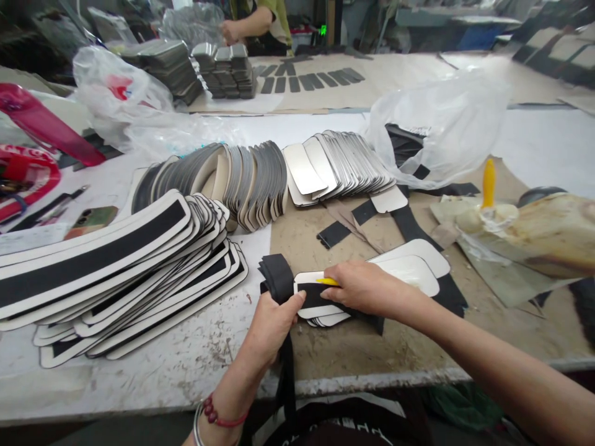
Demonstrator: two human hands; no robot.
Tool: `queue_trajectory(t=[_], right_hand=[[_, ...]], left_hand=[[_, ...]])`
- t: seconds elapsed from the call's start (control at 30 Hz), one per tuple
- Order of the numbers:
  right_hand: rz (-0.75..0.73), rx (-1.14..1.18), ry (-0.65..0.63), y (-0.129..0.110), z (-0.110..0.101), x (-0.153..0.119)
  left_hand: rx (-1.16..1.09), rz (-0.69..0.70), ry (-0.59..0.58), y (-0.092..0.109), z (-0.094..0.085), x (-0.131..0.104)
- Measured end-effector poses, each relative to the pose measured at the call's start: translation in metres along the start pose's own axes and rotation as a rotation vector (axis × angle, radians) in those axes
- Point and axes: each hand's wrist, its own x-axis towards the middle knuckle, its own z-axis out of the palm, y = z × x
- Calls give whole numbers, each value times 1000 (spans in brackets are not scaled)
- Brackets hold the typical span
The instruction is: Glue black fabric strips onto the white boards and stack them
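My left hand [272,322] is closed around a bundle of black strips [277,276]. Its thumb presses on the left end of a white panel [304,279] with a black strip [310,295] along its middle. On that panel rests my right hand [360,286], closed on a small yellow tool [328,282] that is mostly hidden in the fingers, so its kind does not show. More white panels [325,320] lie underneath. To the right of them, bare white panels [421,263] overlap, with black material [450,296] under their edge.
White panels with black strips [139,248] pile up at left. Behind stand rows of curved grey pieces [260,179] and white pieces [344,164]. A plastic bag [446,124] holds black material. A yellow handle [488,183] sticks up at right. Across the table, a person [255,21] works.
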Motion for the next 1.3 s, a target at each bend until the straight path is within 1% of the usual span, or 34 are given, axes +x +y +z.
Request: queue_trajectory(t=[0.07,0.17,0.23,0.3,0.4,0.5,0.57,0.83,0.97,1.2,1.3], right_hand=[[91,-49,5,12,0,-19],[241,-26,35,42,2,-53],[300,24,89,62,4,-70],[329,51,135,77,7,-79],[391,11,164,82,10,-77],[502,-88,145,77,9,-67],[543,-121,130,75,9,-61],[525,-100,124,84,14,-55],[521,-65,121,86,14,-54],[528,-65,93,92,14,-50],[527,-79,105,92,16,-49]], left_hand=[[-1,6,18,-2,0,0],[-16,4,39,-5,-1,-1],[-24,3,42,-7,-1,-1],[-20,4,46,-9,-1,-2],[-9,9,60,-12,-1,-1],[-23,6,67,-15,-1,-1],[-31,-8,77,-16,0,-1],[-69,-22,89,-10,6,-2],[-78,-36,107,-11,8,-3],[-40,-85,116,-18,3,1],[-21,-76,91,-18,2,2]])
